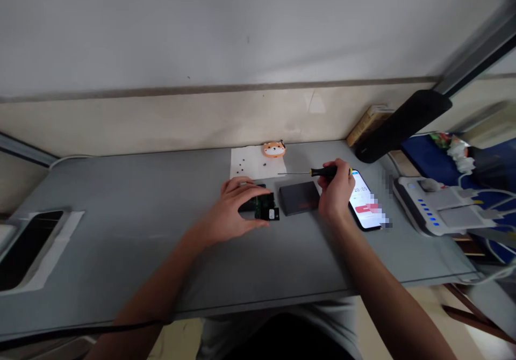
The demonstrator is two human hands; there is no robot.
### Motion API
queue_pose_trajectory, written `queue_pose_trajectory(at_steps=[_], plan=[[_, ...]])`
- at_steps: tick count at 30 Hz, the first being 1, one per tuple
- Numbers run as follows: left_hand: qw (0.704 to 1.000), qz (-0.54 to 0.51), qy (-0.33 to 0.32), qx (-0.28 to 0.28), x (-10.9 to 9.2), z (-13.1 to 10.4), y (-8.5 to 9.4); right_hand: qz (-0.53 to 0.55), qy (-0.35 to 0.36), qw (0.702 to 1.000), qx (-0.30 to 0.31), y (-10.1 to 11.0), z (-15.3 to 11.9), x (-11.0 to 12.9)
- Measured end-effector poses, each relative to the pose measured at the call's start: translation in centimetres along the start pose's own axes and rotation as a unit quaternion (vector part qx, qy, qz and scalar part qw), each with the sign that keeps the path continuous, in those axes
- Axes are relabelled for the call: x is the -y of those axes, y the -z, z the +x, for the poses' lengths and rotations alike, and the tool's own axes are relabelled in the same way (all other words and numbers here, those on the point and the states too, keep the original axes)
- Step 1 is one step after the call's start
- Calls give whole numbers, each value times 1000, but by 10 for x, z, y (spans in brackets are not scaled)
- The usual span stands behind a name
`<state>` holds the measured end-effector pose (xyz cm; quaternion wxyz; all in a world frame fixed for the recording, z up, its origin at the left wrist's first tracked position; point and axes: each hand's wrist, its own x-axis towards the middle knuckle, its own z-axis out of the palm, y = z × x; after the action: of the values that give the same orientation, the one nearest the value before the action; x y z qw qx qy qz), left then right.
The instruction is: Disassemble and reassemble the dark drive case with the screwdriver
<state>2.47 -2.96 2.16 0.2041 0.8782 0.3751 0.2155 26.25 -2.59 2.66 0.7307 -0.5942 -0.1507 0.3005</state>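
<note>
My left hand [229,212] curves round a small black device with a green circuit board [267,205], thumb on the near side and fingers on the far side. Part of the device is hidden under that hand. In my right hand [336,191] is a screwdriver [322,172] with a black and yellow handle, its thin shaft pointing left. Just below the shaft lies a flat dark grey case [299,198], between my two hands. Several small dark screws [241,165] rest on a white sheet of paper [253,156] behind the device.
An orange animal-face case [274,149] sits on the paper's far edge. Right of my right hand lies a lit phone [365,209], then a white power strip [439,207] with cables. A black cylinder [403,126] leans at the back right. Another phone [32,250] is far left.
</note>
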Motion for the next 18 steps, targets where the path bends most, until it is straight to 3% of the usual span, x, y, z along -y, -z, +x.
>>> queue_pose_trajectory(at_steps=[3,7,15,18], plan=[[997,-8,-64,45,-11,-5,1,-13,-2,1000,-10,0,-3,2],[992,27,-95,79,-16,-7,-4,-31,-20,999,-25,-2,-7,5],[992,48,-76,90,-12,-4,-12,-27,-15,999,-27,-2,-10,6],[994,44,-80,58,-8,-3,-5,-29,-32,999,-27,-1,-11,7]])
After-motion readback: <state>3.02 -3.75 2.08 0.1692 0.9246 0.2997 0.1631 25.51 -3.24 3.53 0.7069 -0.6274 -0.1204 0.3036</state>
